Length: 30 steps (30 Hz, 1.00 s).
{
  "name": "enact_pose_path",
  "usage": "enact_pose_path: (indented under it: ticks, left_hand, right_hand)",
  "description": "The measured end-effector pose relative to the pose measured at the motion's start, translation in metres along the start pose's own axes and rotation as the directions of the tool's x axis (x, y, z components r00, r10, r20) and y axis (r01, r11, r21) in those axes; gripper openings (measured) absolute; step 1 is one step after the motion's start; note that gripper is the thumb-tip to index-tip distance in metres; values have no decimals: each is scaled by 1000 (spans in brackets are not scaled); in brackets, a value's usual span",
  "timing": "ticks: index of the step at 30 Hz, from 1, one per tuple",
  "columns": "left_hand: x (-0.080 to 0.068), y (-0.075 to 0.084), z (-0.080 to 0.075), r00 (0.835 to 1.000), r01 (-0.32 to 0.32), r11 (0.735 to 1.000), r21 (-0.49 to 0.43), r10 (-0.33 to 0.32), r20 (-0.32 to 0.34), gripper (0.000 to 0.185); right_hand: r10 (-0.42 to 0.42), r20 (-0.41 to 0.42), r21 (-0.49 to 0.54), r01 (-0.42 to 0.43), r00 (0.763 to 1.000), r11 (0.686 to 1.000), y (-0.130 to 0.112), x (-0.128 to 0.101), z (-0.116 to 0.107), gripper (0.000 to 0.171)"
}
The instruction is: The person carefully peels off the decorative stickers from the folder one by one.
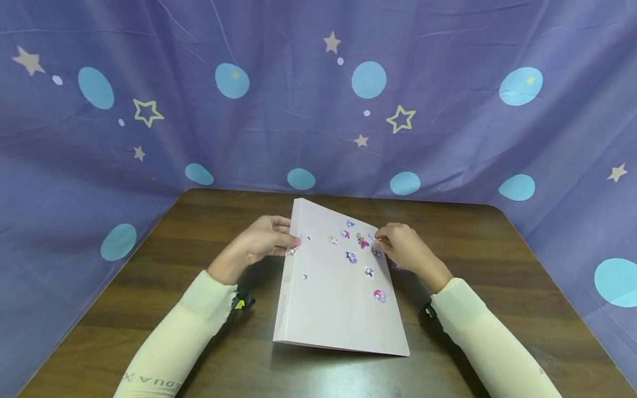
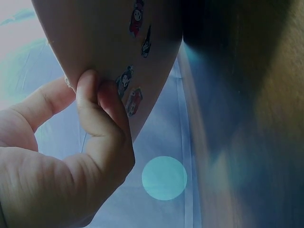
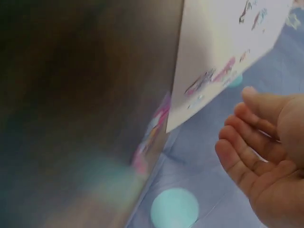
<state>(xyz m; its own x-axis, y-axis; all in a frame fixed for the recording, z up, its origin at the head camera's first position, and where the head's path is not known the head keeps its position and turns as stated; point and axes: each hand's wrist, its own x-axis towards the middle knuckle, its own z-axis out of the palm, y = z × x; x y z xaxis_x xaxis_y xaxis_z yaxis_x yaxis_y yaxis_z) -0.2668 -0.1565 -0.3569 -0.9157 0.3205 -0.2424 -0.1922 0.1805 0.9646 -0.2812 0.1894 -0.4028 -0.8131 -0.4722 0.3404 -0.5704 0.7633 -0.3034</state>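
Note:
A pale pink binder [image 1: 343,298] with two rivets near its spine stands tilted over the table, its cover dotted with several cartoon stickers [image 1: 351,257]. My left hand [image 1: 266,239] grips it at the spine, thumb on the cover side and fingers behind. In the left wrist view, curled fingers [image 2: 90,102] press against a face that also bears stickers [image 2: 134,100]. My right hand [image 1: 405,249] is by the right edge; the right wrist view shows its fingers [image 3: 237,152] loosely bent, holding nothing, with a gap between them and the binder [image 3: 199,52].
Below the binder's right edge, a pink and purple piece [image 3: 154,130] lies on the brown wooden table [image 1: 478,265]. A purple curtain [image 1: 298,110] with stars and blue dots hangs behind the table and along its sides.

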Motion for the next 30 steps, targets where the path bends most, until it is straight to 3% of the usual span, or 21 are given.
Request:
enact_pose_path:
  ticks: [7,12,14,17,21,25,30]
  left_hand:
    - [0,-1,0,1000,7,1000,-4,-7,4,71]
    - [0,-4,-1,1000,8,1000,-8,-8,4,69]
    - [1,-4,-1,1000,0,1000,-8,0,2,69]
    - [1,-3,-1,1000,-4,1000,-7,4,3,70]
    - [3,-3,0,1000,-6,1000,-6,6,6,70]
    - [2,-3,0,1000,-6,1000,-11,6,5,69]
    - [1,-2,0,1000,-8,1000,-12,8,4,69]
  right_hand:
    - [-128,54,-42,130,990,991,-23,19,7,12]
    - [-239,97,-90,248,966,964,-41,30,13,10]
    - [-310,100,-136,321,946,937,-46,35,15,10]
    - [-428,87,-249,436,900,865,-50,41,17,10]
    - [-526,82,-350,518,847,780,-52,46,18,13]
    - [-563,107,-375,558,819,740,-54,50,17,16]
    - [-580,137,-408,579,803,706,-57,50,16,17]
